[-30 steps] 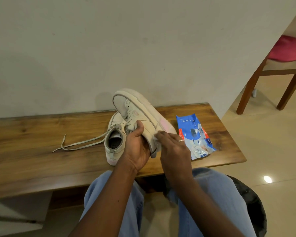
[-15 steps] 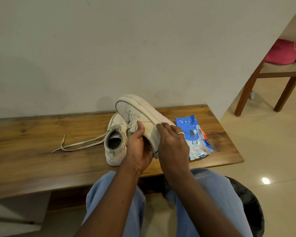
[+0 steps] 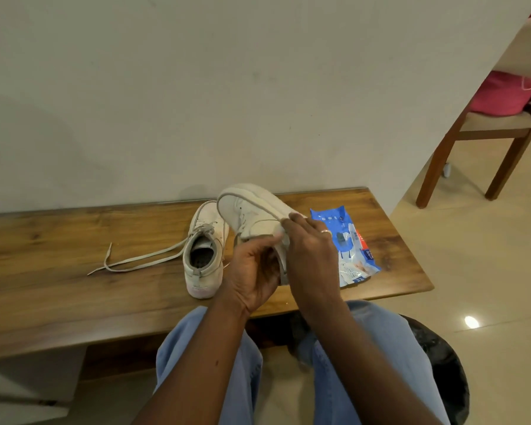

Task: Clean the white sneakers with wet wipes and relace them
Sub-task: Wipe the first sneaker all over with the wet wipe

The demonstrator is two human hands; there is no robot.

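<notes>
One sneaker (image 3: 252,211) hides partly behind left hand (image 3: 253,271) and right hand (image 3: 311,256).

At your 12 o'clock, the held shoe (image 3: 249,210) tilts over the table (image 3: 59,240), gripped between your left hand (image 3: 252,271) and right hand (image 3: 313,259). The second shoe (image 3: 204,259) stands just beside it at 10 o'clock, with its lace (image 3: 141,260) trailing toward 9. The packet (image 3: 350,250) lies at 2 o'clock, and the chair (image 3: 497,124) stands beyond it, well apart.
</notes>
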